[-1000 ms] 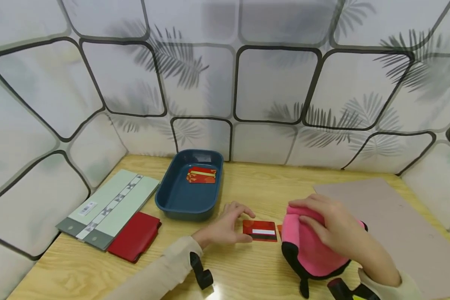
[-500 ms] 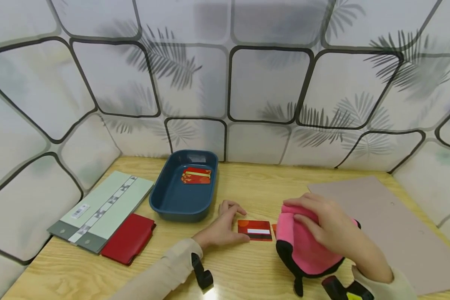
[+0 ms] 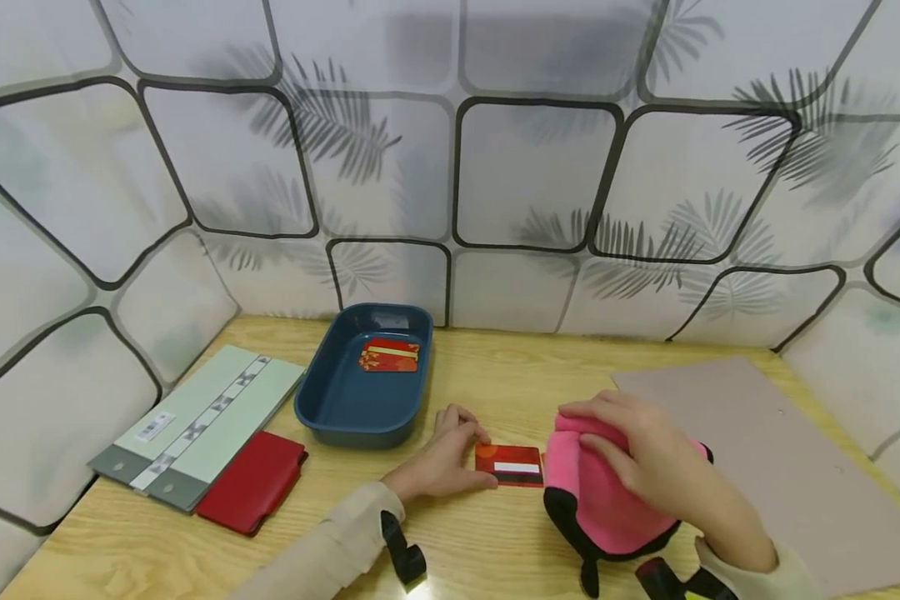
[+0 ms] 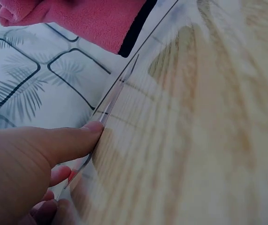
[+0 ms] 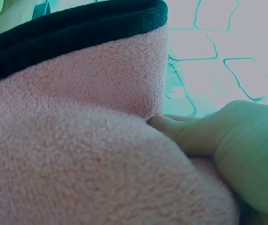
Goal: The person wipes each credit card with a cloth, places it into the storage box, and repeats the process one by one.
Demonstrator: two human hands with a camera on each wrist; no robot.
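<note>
On the wooden table lies a red bank card [image 3: 509, 454] with a white strip and a dark stripe. My left hand [image 3: 442, 458] has its thumb and forefinger at the card's opposite long edges; in the left wrist view, the thumb [image 4: 73, 140] touches a thin edge. My right hand [image 3: 656, 454] pinches the top of a bunched pink fleecy cloth [image 3: 615, 517] with black trim and a hanging black tab. The right wrist view shows the cloth [image 5: 78, 154] close up, its folds hiding several fingertips. An orange sliver shows between card and cloth; the rest of it is hidden.
A dark blue tray [image 3: 337, 408] with a red and gold card [image 3: 390, 354] in it stands behind my left hand. Further left are a pale green folder [image 3: 217, 408] and a red wallet-like case [image 3: 251, 487]. A greyish-brown board [image 3: 787, 475] lies at the right.
My left thumb and forefinger have come down onto the card's edges. My right hand keeps its grip on the cloth. The whole head view has shifted slightly.
</note>
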